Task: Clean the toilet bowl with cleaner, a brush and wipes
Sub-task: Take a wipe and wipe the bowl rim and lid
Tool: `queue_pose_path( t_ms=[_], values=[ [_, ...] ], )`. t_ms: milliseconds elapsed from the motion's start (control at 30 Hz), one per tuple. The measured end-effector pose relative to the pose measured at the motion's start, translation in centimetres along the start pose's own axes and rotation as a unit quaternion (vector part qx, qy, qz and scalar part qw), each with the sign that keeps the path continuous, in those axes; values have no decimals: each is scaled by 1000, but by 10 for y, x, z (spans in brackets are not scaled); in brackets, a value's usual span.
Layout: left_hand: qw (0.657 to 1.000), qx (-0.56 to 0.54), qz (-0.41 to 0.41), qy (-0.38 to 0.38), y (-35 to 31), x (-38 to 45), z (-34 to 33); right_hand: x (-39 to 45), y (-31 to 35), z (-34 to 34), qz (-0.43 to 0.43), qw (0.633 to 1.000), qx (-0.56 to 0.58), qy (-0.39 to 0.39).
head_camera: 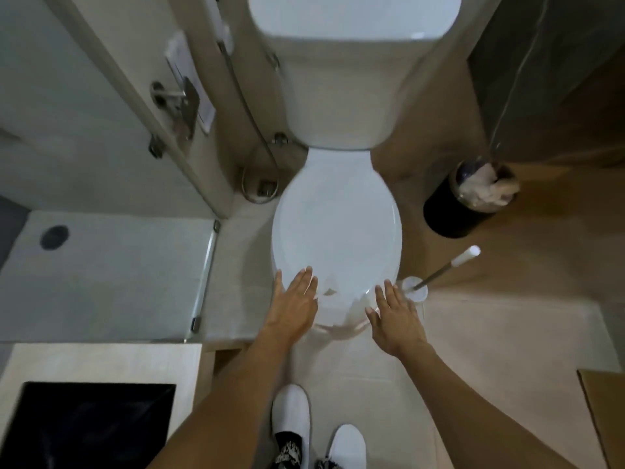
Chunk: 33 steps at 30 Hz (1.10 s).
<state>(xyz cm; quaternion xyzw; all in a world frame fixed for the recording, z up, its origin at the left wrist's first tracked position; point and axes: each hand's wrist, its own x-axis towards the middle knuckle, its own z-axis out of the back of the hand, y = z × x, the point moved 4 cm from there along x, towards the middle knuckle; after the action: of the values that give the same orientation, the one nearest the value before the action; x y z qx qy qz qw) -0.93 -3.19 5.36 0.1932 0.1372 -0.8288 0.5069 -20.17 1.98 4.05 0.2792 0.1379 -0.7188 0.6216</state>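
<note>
From the head camera, a white toilet [338,137] is seen from above with its lid [334,225] closed. The left hand [296,301] is held flat, fingers straight and together, at the lid's front left edge, possibly touching it; blur prevents certainty. The right hand [394,316] is spread, nothing gripped, at the front right. A toilet brush [439,270] is stood in its holder just beside the bowl, near a black waste bin [453,211].

Head camera, looking steeply down, near closed toilet lid [336,231].
</note>
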Motion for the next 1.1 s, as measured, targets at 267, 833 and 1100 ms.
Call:
queue_pose_path(
  t_ms=[267, 833, 1100],
  values=[
    [998, 7, 36, -55, 14, -35, 137, -24, 38, 134, 12, 999, -45, 28],
    [969, -119, 151, -156, 124, -130, 242, -58, 198, 269, 127, 986, -105, -24],
    [921, -195, 302, -151, 166, -171, 195, -31, 281, 260, 238, 954, -180, 11]
  ],
)
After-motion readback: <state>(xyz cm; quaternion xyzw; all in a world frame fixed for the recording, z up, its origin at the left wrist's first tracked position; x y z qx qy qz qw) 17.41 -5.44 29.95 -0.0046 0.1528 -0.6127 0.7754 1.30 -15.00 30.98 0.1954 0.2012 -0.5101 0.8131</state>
